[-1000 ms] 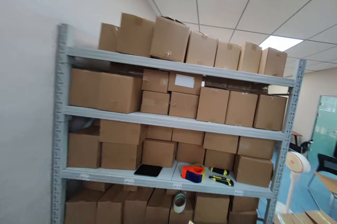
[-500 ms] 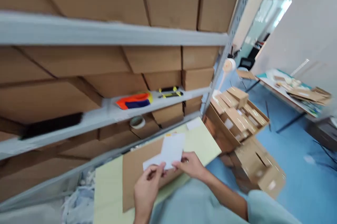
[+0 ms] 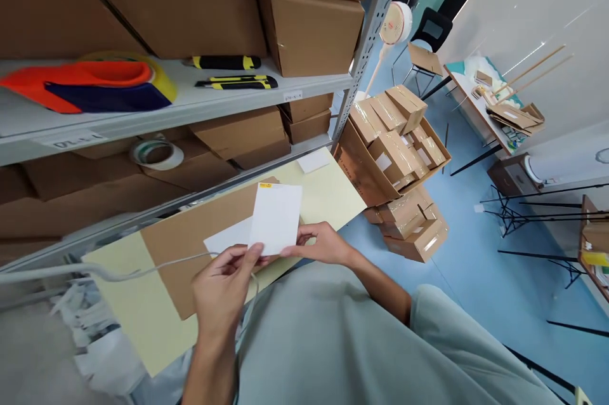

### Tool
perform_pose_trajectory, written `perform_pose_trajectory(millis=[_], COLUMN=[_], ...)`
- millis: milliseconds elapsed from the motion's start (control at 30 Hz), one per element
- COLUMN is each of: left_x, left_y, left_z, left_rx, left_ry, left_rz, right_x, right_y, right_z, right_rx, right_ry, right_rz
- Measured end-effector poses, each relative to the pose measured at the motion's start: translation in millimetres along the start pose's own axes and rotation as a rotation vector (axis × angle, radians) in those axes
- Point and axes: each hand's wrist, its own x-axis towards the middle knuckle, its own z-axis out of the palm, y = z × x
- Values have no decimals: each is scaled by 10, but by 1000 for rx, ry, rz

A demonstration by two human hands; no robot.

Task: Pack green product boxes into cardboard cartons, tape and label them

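Both hands hold a white card [image 3: 276, 218] with a small yellow mark at its top left corner. The thumb of my left hand [image 3: 221, 281] presses on the card's lower left corner, its fingers curled beneath. My right hand [image 3: 323, 243] pinches the lower right corner. Behind the card, a second white paper [image 3: 228, 237] shows partly; whether a hand touches it I cannot tell. Below them a brown cardboard sheet [image 3: 183, 265] lies on a pale yellow board [image 3: 128, 303]. Another small white card [image 3: 314, 160] rests at the board's far right. A grey cable [image 3: 157, 265] runs past my left hand.
Ahead, a metal shelf [image 3: 247, 99] carries boxes, an orange and blue tape dispenser [image 3: 104, 84] and two yellow-black cutters [image 3: 238, 82]. A tape roll [image 3: 158, 154] sits lower. Filled cartons [image 3: 397, 138] stand on the floor at right, near a white fan [image 3: 394, 24].
The view has shifted closer to the shelf's right end and down, so the things on the shelf appear higher and further left. Both hands keep the white card, now seen sharper.
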Motion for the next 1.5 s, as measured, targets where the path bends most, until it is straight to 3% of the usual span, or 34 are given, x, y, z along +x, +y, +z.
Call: perform_pose_trajectory(millis=[233, 433, 600, 800, 867, 967, 1033, 1133, 1333, 1500], left_x=[98, 176, 191, 251, 217, 85, -32, -166, -156, -133], left_y=[-85, -146, -140, -255, -298, -316, -301, -274, -271, -232], left_z=[-56, -113, -153, -214, -182, -72, 18, 112, 1, -165], left_rx=[-5, 122, 88, 52, 52, 174, 265, 235, 133, 86], left_ry=[-7, -196, -199, -77, 18, 218, 146, 13, 151, 152], left_rz=[-44, -12, 17, 21, 85, 355, 532, 615, 594, 494], right_x=[18, 43, 36, 54, 79, 162, 232, 315, 350, 404], right_y=[47, -110, -218, -117, -70, -23, -14, -34, -157, -228], right_z=[17, -225, -349, -230, -177, -75, 21, 177, 283, 253], right_rx=[-5, -29, -136, -73, -87, -109, -103, -18, 88, 96], right_ry=[-36, 242, 180, 39, 76, 139, 146, 99, -152, -300], right_rz=[6, -121, -137, -46, -37, -48, -61, -51, 18, 44])
